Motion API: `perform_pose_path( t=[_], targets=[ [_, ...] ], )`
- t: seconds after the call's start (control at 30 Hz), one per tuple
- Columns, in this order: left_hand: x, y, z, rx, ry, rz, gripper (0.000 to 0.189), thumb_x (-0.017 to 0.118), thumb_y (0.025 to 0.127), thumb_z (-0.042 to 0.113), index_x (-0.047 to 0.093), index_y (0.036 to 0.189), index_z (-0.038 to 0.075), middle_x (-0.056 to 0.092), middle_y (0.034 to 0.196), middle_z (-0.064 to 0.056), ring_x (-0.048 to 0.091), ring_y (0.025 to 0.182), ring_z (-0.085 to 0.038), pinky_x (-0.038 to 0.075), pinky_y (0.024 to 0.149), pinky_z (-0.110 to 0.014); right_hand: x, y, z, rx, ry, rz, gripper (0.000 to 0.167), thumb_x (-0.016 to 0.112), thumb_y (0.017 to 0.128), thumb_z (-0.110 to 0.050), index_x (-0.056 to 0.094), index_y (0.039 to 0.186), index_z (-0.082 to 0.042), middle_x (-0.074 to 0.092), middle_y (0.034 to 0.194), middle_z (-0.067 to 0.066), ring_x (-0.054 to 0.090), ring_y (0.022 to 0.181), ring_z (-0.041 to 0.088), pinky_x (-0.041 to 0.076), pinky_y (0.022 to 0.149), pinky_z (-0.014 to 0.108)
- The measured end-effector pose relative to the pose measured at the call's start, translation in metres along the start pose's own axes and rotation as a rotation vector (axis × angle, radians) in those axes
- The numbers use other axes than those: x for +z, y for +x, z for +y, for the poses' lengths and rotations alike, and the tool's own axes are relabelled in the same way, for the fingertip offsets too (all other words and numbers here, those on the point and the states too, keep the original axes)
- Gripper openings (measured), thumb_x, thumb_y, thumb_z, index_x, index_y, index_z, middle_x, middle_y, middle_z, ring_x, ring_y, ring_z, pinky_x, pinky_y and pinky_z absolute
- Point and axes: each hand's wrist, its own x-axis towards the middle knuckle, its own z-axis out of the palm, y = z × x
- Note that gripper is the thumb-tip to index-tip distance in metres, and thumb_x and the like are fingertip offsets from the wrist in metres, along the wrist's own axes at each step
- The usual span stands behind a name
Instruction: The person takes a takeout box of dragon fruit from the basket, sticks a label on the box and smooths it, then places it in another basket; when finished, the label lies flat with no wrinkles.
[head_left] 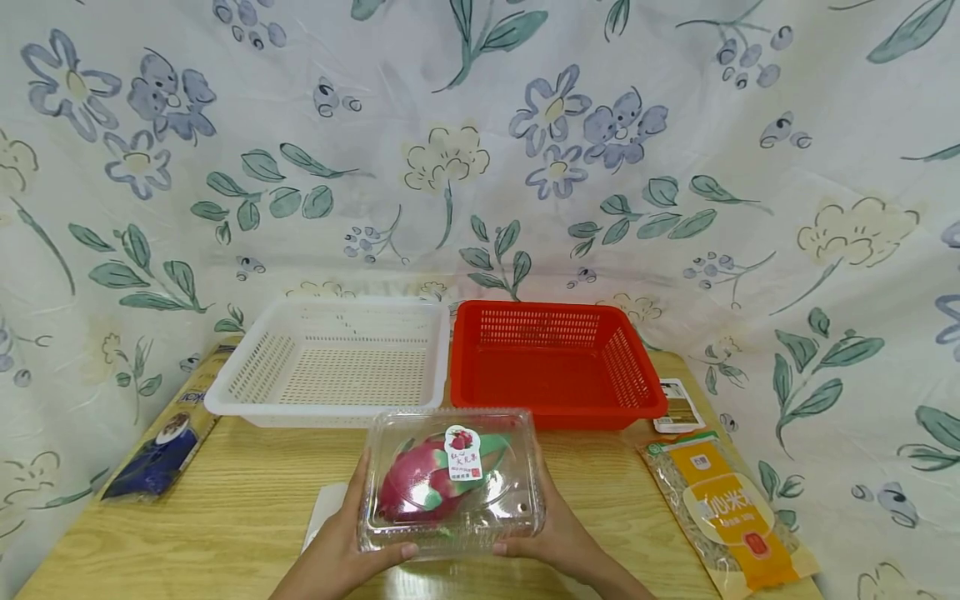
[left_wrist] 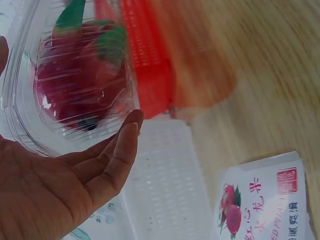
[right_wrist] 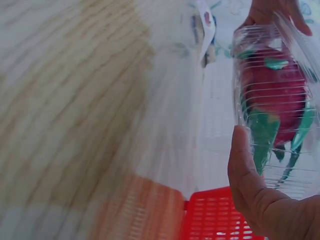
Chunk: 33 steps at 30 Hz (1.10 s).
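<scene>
A clear plastic clamshell box (head_left: 517, 500) with a pink and green dragon fruit (head_left: 412, 487) inside is held up over the table, near its front. A white label (head_left: 464, 454) printed with a dragon fruit sticks to its lid. My left hand (head_left: 341, 533) grips the box's left end, thumb at the near edge. From the other end my right hand (head_left: 558, 529) grips it the same way. In the left wrist view, the left fingers (left_wrist: 117, 167) curve beneath the box. Below the left hand lie white printed labels (left_wrist: 265, 200) showing dragon fruit.
Behind the box stand a white perforated basket (head_left: 247, 408) and, beside it on the right, a red basket (head_left: 555, 417). A blue and gold packet (head_left: 168, 442) lies at the table's left edge. On the right are an orange grain bag (head_left: 723, 512) and a small white-edged packet (head_left: 678, 407).
</scene>
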Motion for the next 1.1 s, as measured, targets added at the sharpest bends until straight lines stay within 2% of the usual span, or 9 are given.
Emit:
perform_pose_path(
  t=[0.1,0.23,0.47,0.63,0.9,1.1],
  targets=[
    [-0.001,0.001,0.002,0.007,-0.014,-0.002,0.127,0.085,0.076,0.029,-0.012,0.159,0.030,0.038,0.152,-0.029,0.051,0.128,-0.046,0.046,0.095,-0.066,-0.001,0.001,-0.002,-0.005,-0.005,0.002,0.133,0.086,0.076,-0.006,-0.014,0.155,-0.045,0.011,0.160,0.029,0.063,0.113,0.034,0.058,0.084,0.040],
    [-0.001,0.002,0.005,-0.008,-0.014,-0.003,0.128,0.085,0.076,0.030,-0.012,0.159,0.030,0.036,0.153,-0.029,0.049,0.129,-0.049,0.045,0.095,-0.067,-0.001,0.001,-0.003,-0.002,0.018,-0.014,0.132,0.084,0.078,-0.006,-0.016,0.155,-0.045,0.022,0.152,0.035,0.062,0.113,0.034,0.059,0.082,0.042],
    [-0.002,0.002,0.008,0.001,-0.017,0.003,0.127,0.085,0.076,0.030,-0.011,0.159,0.031,0.037,0.154,-0.028,0.048,0.130,-0.048,0.045,0.096,-0.068,-0.002,0.001,-0.005,0.012,0.033,-0.017,0.130,0.084,0.079,-0.006,-0.014,0.154,-0.048,0.010,0.159,0.032,0.061,0.117,0.036,0.058,0.086,0.042],
    [-0.002,0.004,0.009,-0.015,-0.021,0.004,0.127,0.085,0.076,0.031,-0.011,0.159,0.030,0.038,0.153,-0.028,0.050,0.129,-0.047,0.044,0.097,-0.067,-0.002,0.001,-0.008,0.014,0.017,-0.003,0.130,0.084,0.078,-0.007,-0.013,0.154,-0.047,0.022,0.154,0.034,0.062,0.115,0.036,0.058,0.085,0.041],
    [-0.002,0.004,0.010,-0.005,-0.008,0.006,0.126,0.085,0.076,0.030,-0.010,0.159,0.030,0.039,0.152,-0.028,0.050,0.129,-0.045,0.044,0.098,-0.066,-0.004,0.001,-0.008,-0.004,0.011,-0.001,0.131,0.085,0.077,-0.007,-0.013,0.155,-0.045,0.011,0.160,0.030,0.062,0.116,0.035,0.057,0.087,0.039],
    [-0.003,0.005,0.012,-0.015,-0.014,0.004,0.126,0.085,0.076,0.031,-0.010,0.159,0.031,0.040,0.151,-0.027,0.051,0.128,-0.043,0.045,0.098,-0.066,-0.004,0.001,-0.011,0.010,0.014,0.000,0.130,0.084,0.079,-0.007,-0.014,0.155,-0.044,0.016,0.158,0.032,0.061,0.117,0.036,0.058,0.086,0.040]
  ],
)
